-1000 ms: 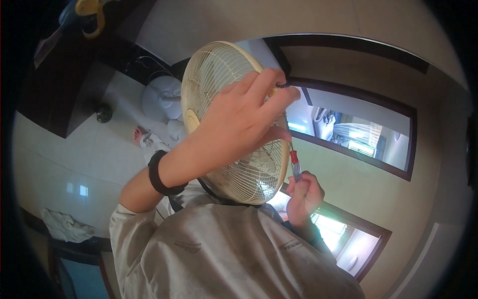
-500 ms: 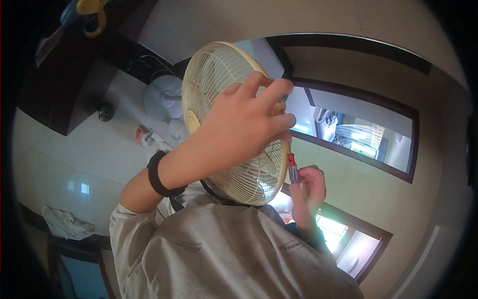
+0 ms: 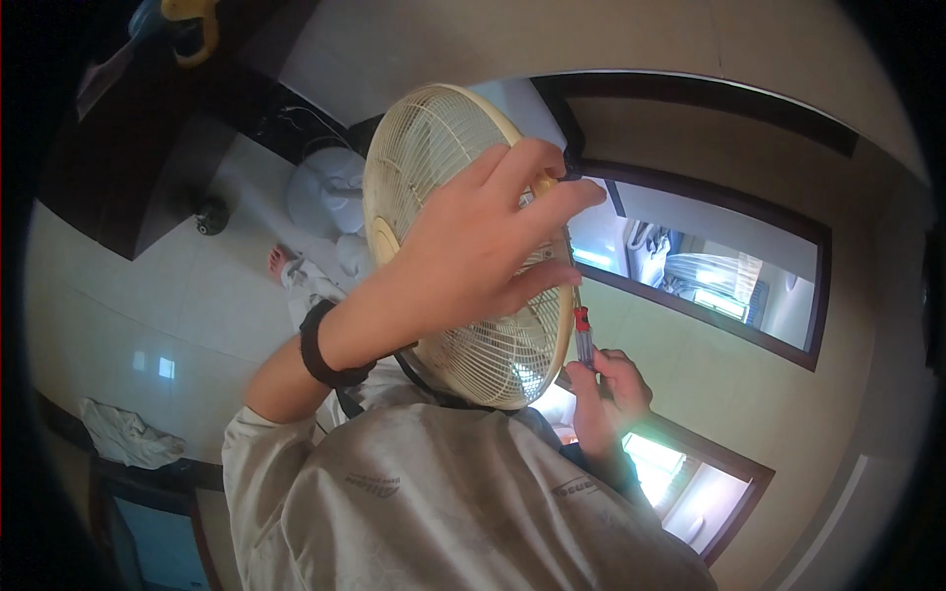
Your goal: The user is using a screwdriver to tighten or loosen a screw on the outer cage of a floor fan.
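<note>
Screwdriver stands at rim of fan in front of shirt, R hand pinching its low end, prob. for twist ctrl, while on my feed L hand arches over guard, maybe steadying, tho can't tell if gripping.

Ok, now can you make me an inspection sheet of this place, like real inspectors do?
Surface: pale, shiny floor; it reflects light.
Job's things: cream caged fan; screwdriver with a red and clear handle, its shaft toward the fan's rim.
Clutter: crumpled pale cloth; small dark round object on the floor.
Hands: left hand over the cage, fingers spread at the rim, grip unclear; right hand holds the screwdriver handle.
Cables: thin pale line by the dark strip, maybe a cable.
Surroundings: dark-framed openings, bright beyond.
</note>
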The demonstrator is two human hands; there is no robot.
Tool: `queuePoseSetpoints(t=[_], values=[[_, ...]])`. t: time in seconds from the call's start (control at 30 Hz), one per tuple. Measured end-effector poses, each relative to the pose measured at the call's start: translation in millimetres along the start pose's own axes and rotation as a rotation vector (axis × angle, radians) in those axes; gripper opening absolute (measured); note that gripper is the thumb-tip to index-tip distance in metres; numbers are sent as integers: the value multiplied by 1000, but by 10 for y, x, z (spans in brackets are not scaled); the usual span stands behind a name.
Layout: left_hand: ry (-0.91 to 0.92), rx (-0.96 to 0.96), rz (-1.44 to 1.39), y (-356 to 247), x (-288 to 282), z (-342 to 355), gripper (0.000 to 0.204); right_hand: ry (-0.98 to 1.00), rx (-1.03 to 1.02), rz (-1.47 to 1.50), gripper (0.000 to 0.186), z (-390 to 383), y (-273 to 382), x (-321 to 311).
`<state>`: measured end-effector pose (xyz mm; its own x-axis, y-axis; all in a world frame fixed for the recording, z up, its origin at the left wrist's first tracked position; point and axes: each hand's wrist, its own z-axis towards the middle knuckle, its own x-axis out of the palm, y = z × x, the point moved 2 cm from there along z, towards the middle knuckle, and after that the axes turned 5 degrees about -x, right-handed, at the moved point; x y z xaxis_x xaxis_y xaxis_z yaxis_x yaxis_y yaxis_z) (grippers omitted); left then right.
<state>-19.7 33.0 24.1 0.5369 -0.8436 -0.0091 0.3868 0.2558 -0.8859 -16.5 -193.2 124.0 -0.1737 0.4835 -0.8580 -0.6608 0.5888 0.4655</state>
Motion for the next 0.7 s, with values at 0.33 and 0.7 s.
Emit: queuePoseSetpoints(t=[0.33, 0.7], values=[[-199, -48, -88, 66, 59, 17, 48, 8, 154, 58, 22, -34, -31, -55], [-269, -134, -175, 8, 81, 46, 32, 44, 114, 7, 14, 9, -70, -71]])
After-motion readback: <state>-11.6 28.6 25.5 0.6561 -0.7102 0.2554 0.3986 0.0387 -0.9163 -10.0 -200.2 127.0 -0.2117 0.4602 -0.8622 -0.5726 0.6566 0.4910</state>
